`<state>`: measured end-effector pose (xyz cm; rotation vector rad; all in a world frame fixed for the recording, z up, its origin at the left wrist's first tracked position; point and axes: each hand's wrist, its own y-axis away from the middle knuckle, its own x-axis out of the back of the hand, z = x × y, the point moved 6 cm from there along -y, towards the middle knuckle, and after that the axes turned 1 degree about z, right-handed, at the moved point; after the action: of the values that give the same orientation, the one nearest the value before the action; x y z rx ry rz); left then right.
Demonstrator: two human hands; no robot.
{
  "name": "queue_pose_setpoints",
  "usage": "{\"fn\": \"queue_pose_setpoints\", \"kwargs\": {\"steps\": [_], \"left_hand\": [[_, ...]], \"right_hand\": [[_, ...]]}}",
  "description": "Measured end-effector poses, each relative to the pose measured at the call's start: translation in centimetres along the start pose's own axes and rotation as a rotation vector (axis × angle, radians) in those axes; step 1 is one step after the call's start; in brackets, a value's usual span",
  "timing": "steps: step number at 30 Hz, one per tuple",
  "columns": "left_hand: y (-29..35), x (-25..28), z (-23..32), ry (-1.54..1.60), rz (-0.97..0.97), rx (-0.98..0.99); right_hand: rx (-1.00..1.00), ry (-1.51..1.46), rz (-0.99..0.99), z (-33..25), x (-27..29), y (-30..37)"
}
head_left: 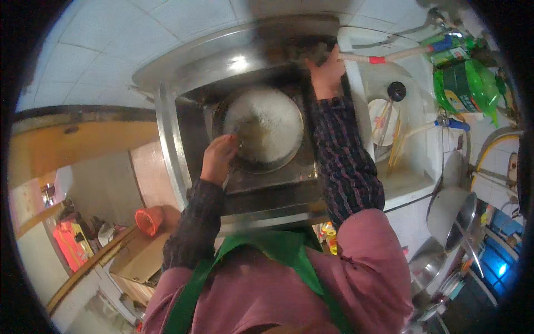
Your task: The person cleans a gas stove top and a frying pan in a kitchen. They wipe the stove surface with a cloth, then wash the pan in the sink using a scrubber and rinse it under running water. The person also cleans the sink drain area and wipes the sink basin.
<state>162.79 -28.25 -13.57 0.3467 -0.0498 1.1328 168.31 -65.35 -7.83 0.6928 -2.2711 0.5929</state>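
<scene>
A round pan (301, 127) full of frothy, whitish liquid sits on the dark stove top (256, 183) in front of me. My left hand (219, 157) is at the pan's left rim, its fingers drawn together; whatever they hold, if anything, is hidden. Stretched to the far right corner of the stove, my right hand (328, 73) has its thumb and fingers around a dark, crumpled thing (318, 53), perhaps a rag, blurred in shadow. Both forearms wear dark patterned sleeve covers.
Right of the stove, a white sink (411, 167) holds a ladle (396, 92), a pale plate (382, 114) and chopsticks (396, 146). A hose (403, 54) crosses its far side. A metal backsplash (211, 58) rises behind the stove. An orange-red container (149, 221) stands at left.
</scene>
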Motion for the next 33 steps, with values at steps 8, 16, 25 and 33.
{"fn": "queue_pose_setpoints", "kwargs": {"steps": [8,16,25,33], "left_hand": [[8.0,2.1,-3.0,0.456,-0.032,0.369],[10.6,2.9,0.6,-0.274,-0.370,-0.017],[16.0,-5.0,1.9,-0.119,-0.674,0.293],[44.6,-27.2,4.9,-0.032,-1.682,0.326]], "right_hand": [[0.172,-0.169,-0.012,2.6,4.5,8.8],[-0.330,0.667,0.625,20.2,34.7,30.0],[-0.679,-0.425,0.414,27.6,41.4,51.2],[-0.493,-1.959,0.621,14.0,43.8,69.1]]}}
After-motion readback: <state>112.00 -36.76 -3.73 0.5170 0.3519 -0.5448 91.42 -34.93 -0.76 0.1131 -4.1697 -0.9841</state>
